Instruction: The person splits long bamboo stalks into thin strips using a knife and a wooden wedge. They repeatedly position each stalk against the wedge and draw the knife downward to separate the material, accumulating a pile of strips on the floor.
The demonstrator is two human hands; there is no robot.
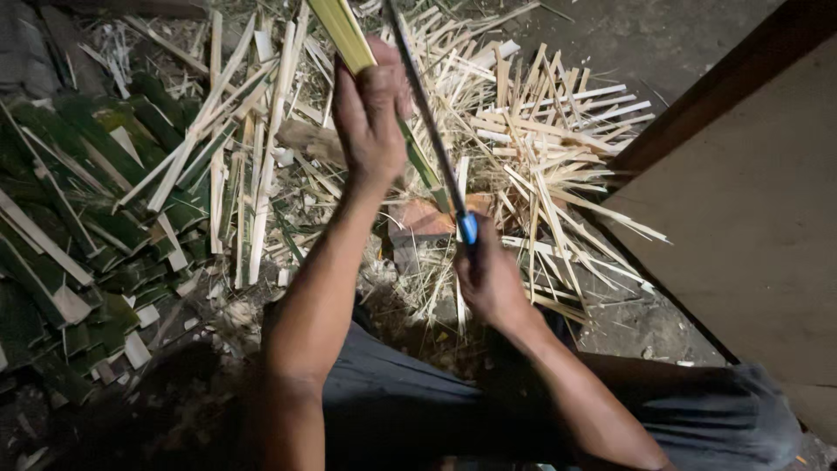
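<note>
- While I watch from the head camera, the biggest thing in view is the board point(758, 218), a pale wooden panel with a dark edge that fills the right side and slants from the top right down toward the lower middle.
- Next in size is the green pile point(78, 227), dark split bamboo pieces with pale inner faces, heaped on the ground at the left.
- Across the top and middle lies the pale pile point(540, 148), thin light splinters and slats strewn over each other, reaching from the green pile over to the board's edge.
- Below, I see the person's dark trousers point(418, 410) along the bottom, with both bare forearms rising from them.
- A reddish block point(418, 218) sits on the ground between the two hands, partly buried in splinters.
- My left hand point(370, 113) is closed around a strip point(342, 33), a yellow-green bamboo length that runs up out of the top edge; the fingers wrap it fully.
- My right hand point(490, 279) is clenched on the blue handle of a knife point(427, 113); its long dark blade runs up and left, passing just beside the left hand and the strip.
- Whether the blade touches the strip I cannot tell, since the left hand hides that spot.
</note>
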